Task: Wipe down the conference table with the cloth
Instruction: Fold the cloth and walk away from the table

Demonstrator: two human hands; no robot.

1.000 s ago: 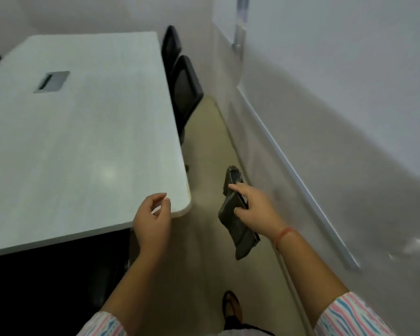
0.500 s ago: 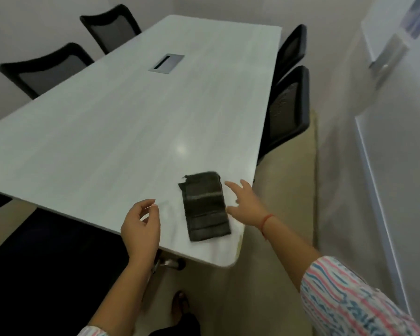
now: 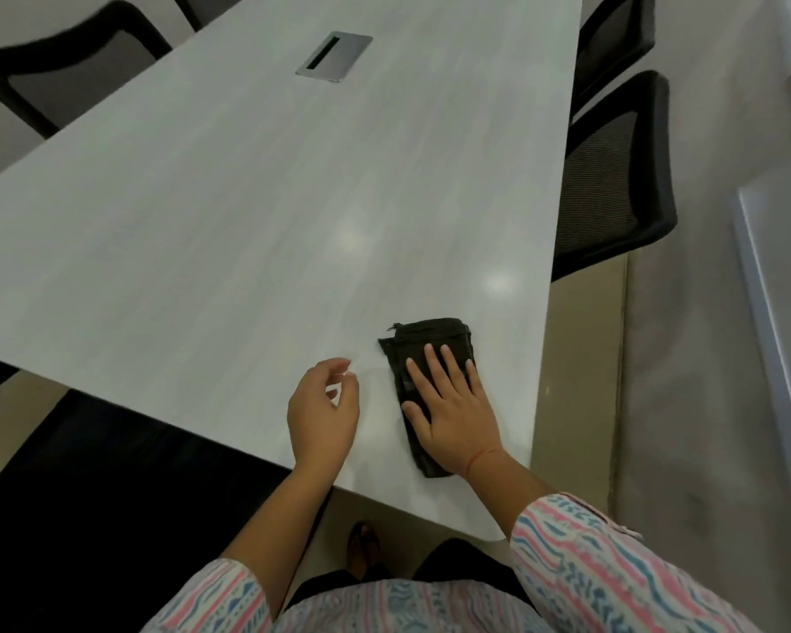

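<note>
Lower centre of the frame: the right hand (image 3: 453,404) is lying palm-down on the cloth (image 3: 430,333), fingers straight and slightly spread, gripping nothing. The cloth, dark and folded into a narrow oblong, is resting flat on the table (image 3: 247,198) close to its near right corner, its far end showing beyond the fingertips and its near end reaching almost to the table's edge. Just left of it, the left hand (image 3: 323,411) is hanging over the table top with fingers loosely curled and thumb close to the forefinger, holding nothing; whether it is touching the surface cannot be told. A thin red thread (image 3: 478,461) is circling the right wrist, and striped sleeves (image 3: 590,564) are filling the bottom of the frame. Upper centre: a grey metal cable hatch (image 3: 334,57) is sitting flush in the pale wood-grain top. Black mesh chairs are standing along the right edge (image 3: 613,175) and at the upper left (image 3: 65,61).
</note>
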